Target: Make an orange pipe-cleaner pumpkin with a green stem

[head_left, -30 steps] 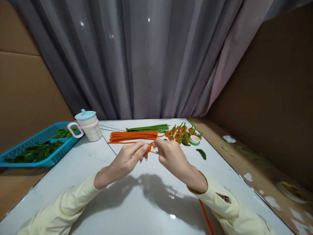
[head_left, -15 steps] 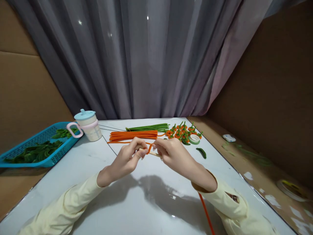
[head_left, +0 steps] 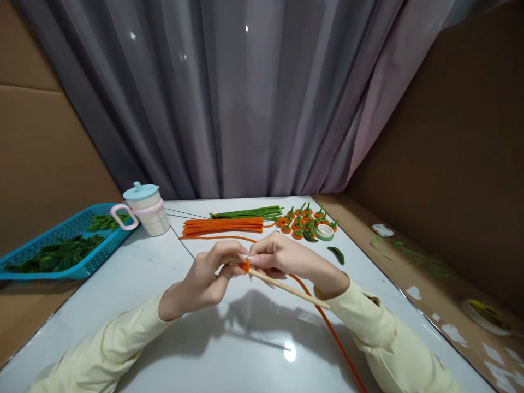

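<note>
Above the middle of the table, my left hand (head_left: 210, 279) is closed on one end of a thin wooden stick (head_left: 295, 290). An orange pipe cleaner (head_left: 338, 341) is coiled round the stick beside my left fingertips. Its long tail runs under my right wrist and down past the table's near edge. My right hand (head_left: 284, 256) pinches the orange pipe cleaner at the coil, close against the left fingers. The stick's free end slants down to the right, below the right hand. Exactly how the right fingertips grip is partly hidden.
Behind the hands lie a bundle of orange pipe cleaners (head_left: 223, 225) and a green bundle (head_left: 248, 213). Several small orange-and-green pieces (head_left: 301, 221) stand near a white-and-green ring (head_left: 325, 232). At left are a lidded cup (head_left: 151, 213) and a blue basket (head_left: 88, 267) of green pieces.
Both hands have come slightly lower and closer together. The stick now shows its long end slanting down right, and the orange pipe cleaner sits tighter round it.
</note>
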Action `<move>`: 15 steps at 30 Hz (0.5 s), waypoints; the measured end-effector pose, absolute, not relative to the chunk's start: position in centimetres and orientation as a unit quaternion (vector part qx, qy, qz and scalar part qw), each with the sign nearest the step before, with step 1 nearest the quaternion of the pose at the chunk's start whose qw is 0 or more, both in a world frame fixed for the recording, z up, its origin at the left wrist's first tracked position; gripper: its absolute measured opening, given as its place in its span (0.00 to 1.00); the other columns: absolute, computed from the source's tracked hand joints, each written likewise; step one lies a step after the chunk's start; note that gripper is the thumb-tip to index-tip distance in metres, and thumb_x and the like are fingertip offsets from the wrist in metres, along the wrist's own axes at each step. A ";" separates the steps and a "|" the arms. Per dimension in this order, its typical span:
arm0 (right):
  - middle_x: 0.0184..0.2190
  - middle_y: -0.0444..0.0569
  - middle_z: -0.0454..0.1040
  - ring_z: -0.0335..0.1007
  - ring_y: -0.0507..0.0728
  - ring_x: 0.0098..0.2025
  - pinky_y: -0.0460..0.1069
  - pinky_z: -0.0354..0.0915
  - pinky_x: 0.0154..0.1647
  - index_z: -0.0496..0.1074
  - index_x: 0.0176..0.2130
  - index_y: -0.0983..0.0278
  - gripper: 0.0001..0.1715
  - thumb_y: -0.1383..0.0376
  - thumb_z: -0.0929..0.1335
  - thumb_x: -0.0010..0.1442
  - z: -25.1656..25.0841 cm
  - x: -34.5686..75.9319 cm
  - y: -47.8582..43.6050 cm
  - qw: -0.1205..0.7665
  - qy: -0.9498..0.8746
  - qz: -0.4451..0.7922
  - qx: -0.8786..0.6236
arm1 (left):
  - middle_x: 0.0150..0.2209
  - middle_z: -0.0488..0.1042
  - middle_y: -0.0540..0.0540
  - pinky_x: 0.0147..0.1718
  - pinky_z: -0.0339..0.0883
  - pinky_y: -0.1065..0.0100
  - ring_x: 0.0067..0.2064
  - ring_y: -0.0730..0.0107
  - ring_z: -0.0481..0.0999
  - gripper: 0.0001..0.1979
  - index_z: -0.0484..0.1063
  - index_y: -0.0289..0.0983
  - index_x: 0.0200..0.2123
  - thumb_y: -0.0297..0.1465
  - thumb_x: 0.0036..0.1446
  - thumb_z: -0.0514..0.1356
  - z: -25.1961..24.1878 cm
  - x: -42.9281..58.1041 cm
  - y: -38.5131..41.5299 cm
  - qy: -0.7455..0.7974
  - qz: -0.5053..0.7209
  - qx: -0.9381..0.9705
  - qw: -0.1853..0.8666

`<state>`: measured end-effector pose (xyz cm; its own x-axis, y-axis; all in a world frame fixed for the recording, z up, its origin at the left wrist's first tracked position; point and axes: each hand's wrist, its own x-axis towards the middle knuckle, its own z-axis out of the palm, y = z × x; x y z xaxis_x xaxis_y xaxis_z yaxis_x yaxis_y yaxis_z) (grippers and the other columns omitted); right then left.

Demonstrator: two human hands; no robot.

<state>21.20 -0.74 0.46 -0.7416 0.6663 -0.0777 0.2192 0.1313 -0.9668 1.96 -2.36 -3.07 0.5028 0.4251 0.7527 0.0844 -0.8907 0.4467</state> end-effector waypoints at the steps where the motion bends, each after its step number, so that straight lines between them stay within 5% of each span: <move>1: 0.14 0.40 0.64 0.50 0.45 0.13 0.42 0.48 0.14 0.69 0.26 0.69 0.15 0.62 0.64 0.60 0.3 21.3 -0.5 0.171 -0.714 0.618 -0.281 | 0.30 0.71 0.48 0.26 0.69 0.73 0.28 0.73 0.72 0.14 0.57 0.39 0.49 0.20 0.61 0.49 -3.0 2.0 -2.4 0.132 0.474 0.859 0.143; 10: 0.13 0.42 0.69 0.50 0.44 0.10 0.42 0.39 0.10 0.71 0.30 0.72 0.09 0.67 0.66 0.48 -1.5 21.1 0.8 0.053 -0.618 0.764 -0.179 | 0.26 0.74 0.46 0.25 0.65 0.70 0.24 0.71 0.68 0.17 0.62 0.31 0.54 0.22 0.65 0.45 -1.9 2.0 -2.4 0.034 0.420 0.898 -0.132; 15: 0.15 0.44 0.71 0.48 0.43 0.10 0.42 0.40 0.11 0.70 0.32 0.72 0.11 0.65 0.67 0.51 -2.0 20.5 0.6 0.044 -0.578 0.805 -0.126 | 0.27 0.76 0.44 0.25 0.66 0.68 0.25 0.69 0.71 0.15 0.64 0.32 0.52 0.24 0.65 0.46 -1.6 1.8 -2.9 0.056 0.439 0.881 -0.169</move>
<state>20.50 0.56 -2.04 -0.9643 0.2160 -0.1530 0.0758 -0.3285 -0.9415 1.81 -2.86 -1.64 0.6086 -0.0502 0.7919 0.2471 -0.9364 -0.2493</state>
